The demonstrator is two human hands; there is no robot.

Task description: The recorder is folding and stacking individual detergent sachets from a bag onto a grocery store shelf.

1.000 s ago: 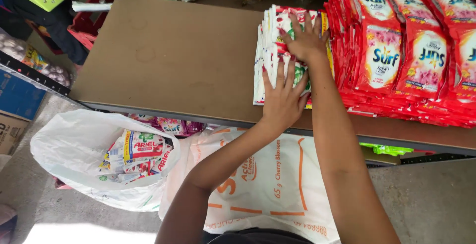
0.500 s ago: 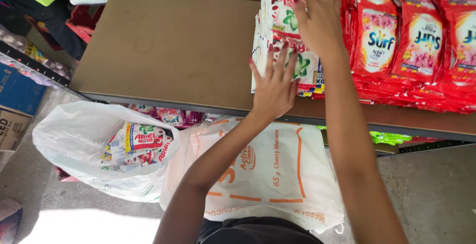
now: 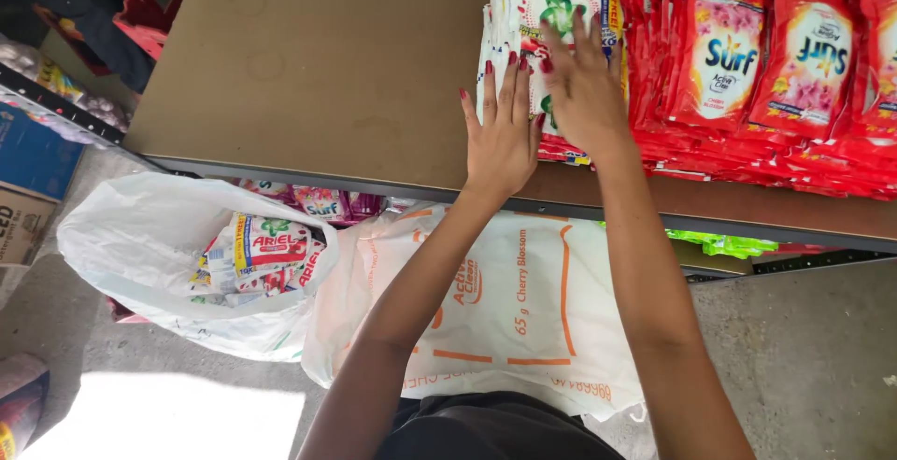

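Your left hand [image 3: 503, 133] lies flat, fingers spread, against the left edge of the sachet stack [image 3: 551, 12] on the brown desk [image 3: 308, 68]. Your right hand [image 3: 584, 86] rests open on top of the stack, gripping nothing. The stack stands right of centre, touching the red packets [image 3: 766, 58] on its right. Below the near desk edge lie two white bags [image 3: 159, 236], the left one holding sachets.

Right of the fingers, rows of red sachets [image 3: 766, 58] overlap along the brown shelf board [image 3: 299, 77]. Below the fingers, under the shelf edge, a white bag with orange lines [image 3: 505, 311] sags; left of it an open white plastic bag [image 3: 140, 236] holds detergent packets [image 3: 266, 250]. A blue carton [image 3: 33, 156] sits far left.
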